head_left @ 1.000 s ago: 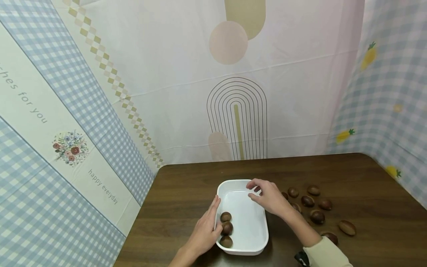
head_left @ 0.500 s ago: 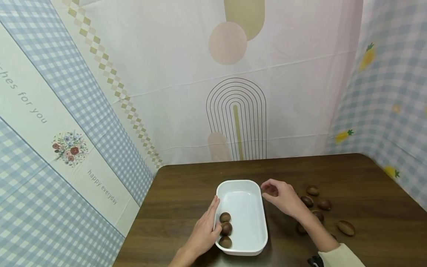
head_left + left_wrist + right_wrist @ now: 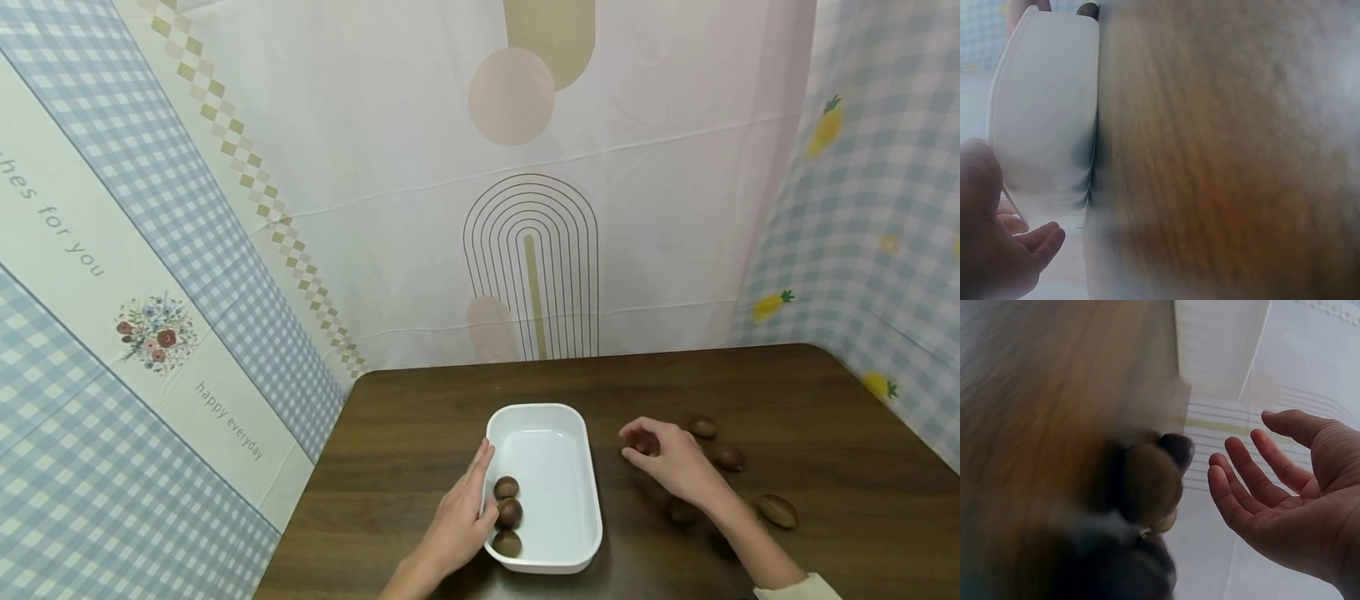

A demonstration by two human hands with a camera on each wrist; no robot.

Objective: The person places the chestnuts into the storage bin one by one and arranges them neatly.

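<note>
Along the left wall of the white dish (image 3: 558, 492), the left hand (image 3: 453, 517) steadies it on the tabletop (image 3: 420, 417), fingers straight outside and thumb over the rim; that grip is narrow, holding the dish's edge. Just inside that wall three brown nut-like pieces (image 3: 509, 513) sit in a row toward the dish's near end, the middle one beside the thumb. All that matches a second ago. What has changed lies right of the dish: the right hand (image 3: 671, 462) was over its far right corner and has since drawn away to the loose pieces (image 3: 729, 458). Its grip is wide, fingers and thumb curved apart; a reddish-brown piece (image 3: 642, 442) shows in the gap, though the right wrist view suggests nothing is held. Farthest right of the dish lies an oblong piece (image 3: 777, 511), well apart from it. For the work in hand, the dish's count stands unchanged at three, so this looks like a reach with no piece gained yet.
</note>
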